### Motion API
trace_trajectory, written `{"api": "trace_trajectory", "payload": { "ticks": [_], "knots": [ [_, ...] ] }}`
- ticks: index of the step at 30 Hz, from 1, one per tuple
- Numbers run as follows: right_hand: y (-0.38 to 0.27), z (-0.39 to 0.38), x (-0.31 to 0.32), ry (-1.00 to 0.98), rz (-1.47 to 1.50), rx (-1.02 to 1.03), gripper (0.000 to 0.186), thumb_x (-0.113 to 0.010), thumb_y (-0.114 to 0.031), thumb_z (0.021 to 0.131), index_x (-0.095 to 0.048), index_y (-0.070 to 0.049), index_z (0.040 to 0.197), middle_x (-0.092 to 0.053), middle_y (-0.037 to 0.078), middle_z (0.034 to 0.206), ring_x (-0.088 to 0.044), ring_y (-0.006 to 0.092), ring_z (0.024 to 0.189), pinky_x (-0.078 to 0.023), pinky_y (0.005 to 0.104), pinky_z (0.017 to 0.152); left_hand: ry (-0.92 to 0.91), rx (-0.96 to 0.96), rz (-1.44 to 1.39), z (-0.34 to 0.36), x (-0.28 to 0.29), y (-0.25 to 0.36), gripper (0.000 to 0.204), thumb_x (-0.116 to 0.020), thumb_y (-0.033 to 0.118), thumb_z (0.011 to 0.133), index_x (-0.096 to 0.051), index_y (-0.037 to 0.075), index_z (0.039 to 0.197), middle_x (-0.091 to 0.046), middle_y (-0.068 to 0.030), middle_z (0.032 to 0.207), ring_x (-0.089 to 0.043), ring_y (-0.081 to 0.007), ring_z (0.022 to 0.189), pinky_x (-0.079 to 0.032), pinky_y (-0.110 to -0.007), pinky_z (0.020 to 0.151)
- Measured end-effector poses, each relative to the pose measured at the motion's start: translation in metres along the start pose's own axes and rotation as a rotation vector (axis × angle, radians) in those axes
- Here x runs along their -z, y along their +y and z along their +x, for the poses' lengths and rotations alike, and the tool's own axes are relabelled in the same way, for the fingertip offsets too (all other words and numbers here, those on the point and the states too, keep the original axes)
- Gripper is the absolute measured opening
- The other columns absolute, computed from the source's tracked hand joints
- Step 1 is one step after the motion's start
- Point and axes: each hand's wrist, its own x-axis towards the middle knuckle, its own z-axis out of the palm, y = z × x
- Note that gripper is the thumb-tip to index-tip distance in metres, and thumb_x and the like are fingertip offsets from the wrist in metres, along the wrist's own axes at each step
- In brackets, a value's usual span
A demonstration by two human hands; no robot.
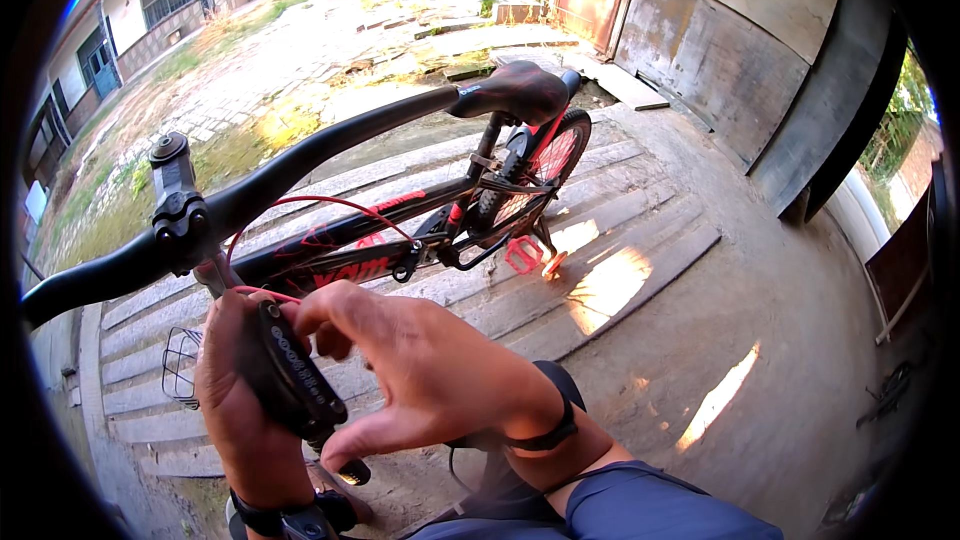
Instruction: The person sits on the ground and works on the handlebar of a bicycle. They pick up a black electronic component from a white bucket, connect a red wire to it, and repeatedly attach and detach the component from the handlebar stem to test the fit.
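A black folding multi-tool (290, 370) lies lengthwise in my left hand (238, 390), which closes around it from the left side. One tool piece with a dark tip (353, 472) sticks out at its near end. My right hand (430, 370) comes over from the right. Its fingers curl against the far end of the multi-tool, and its thumb rests at the near end; the fingertips are partly hidden. Just beyond my hands stands a black and red bicycle (345, 230). Its black handlebar (320, 147) and stem (178, 205) are close to my left hand.
The bicycle's saddle (515, 90), rear wheel (570, 150) and red pedal (523, 255) extend away to the right. Grooved concrete (640, 230) lies beneath it. A wire basket-like frame (181, 368) sits left of my hands. Worn boards (690, 50) stand at the right.
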Motion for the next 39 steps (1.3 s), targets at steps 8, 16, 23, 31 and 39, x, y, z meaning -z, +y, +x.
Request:
{"api": "trace_trajectory", "payload": {
  "ticks": [8, 16, 23, 31, 39],
  "knots": [
    [0.032, 0.001, -0.017, -0.077, 0.558, -0.296, 0.053, -0.064, -0.051, 0.095, -0.057, 0.001, 0.106, -0.063, 0.008, 0.078, -0.063, 0.0153, 0.067, -0.049, 0.0288, 0.059, 0.019, -0.103, -0.154, -0.002, -0.015, -0.006, 0.021, -0.063, 0.026, 0.098, -0.065, 0.005, 0.095, -0.069, -0.0075, 0.095, -0.066, -0.024, 0.105, -0.056, -0.036, 0.084],
    [0.039, 0.001, -0.021, -0.218, 1.056, -0.434, 0.047, -0.046, -0.049, 0.104, -0.058, -0.003, 0.108, -0.064, 0.005, 0.074, -0.068, 0.0139, 0.058, -0.054, 0.0223, 0.05, 0.022, -0.09, -0.189, -0.004, -0.019, -0.005, 0.021, -0.061, 0.025, 0.099, -0.066, 0.005, 0.096, -0.07, -0.0073, 0.095, -0.066, -0.0265, 0.11, -0.054, -0.038, 0.09],
    [0.048, -0.001, -0.041, -0.337, 1.107, -0.369, 0.045, -0.049, -0.048, 0.103, -0.058, -0.004, 0.105, -0.065, 0.004, 0.074, -0.065, 0.0105, 0.057, -0.051, 0.0206, 0.05, -0.037, -0.093, -0.1, -0.003, -0.008, -0.002, 0.023, -0.059, 0.026, 0.1, -0.067, 0.004, 0.096, -0.071, -0.0076, 0.096, -0.067, -0.0269, 0.11, -0.052, -0.038, 0.093],
    [0.047, 0.001, -0.044, -0.213, 1.085, -0.322, 0.043, -0.048, -0.041, 0.105, -0.053, -0.002, 0.124, -0.062, 0.003, 0.095, -0.06, 0.0054, 0.079, -0.048, 0.0199, 0.066, -0.031, -0.106, -0.139, -0.005, -0.017, -0.006, 0.02, -0.058, 0.021, 0.1, -0.064, 0.002, 0.099, -0.068, -0.0096, 0.097, -0.065, -0.0277, 0.106, -0.051, -0.038, 0.094],
    [0.037, -0.003, -0.018, -0.297, 1.113, -0.396, 0.056, -0.055, -0.04, 0.097, -0.053, 0.002, 0.134, -0.061, 0.004, 0.109, -0.056, 0.0085, 0.095, -0.045, 0.0224, 0.083, -0.067, -0.111, -0.079, -0.01, -0.02, -0.005, 0.013, -0.058, 0.014, 0.1, -0.062, 0.002, 0.102, -0.07, -0.0125, 0.099, -0.067, -0.0221, 0.1, -0.05, -0.034, 0.093]
  ]
}}
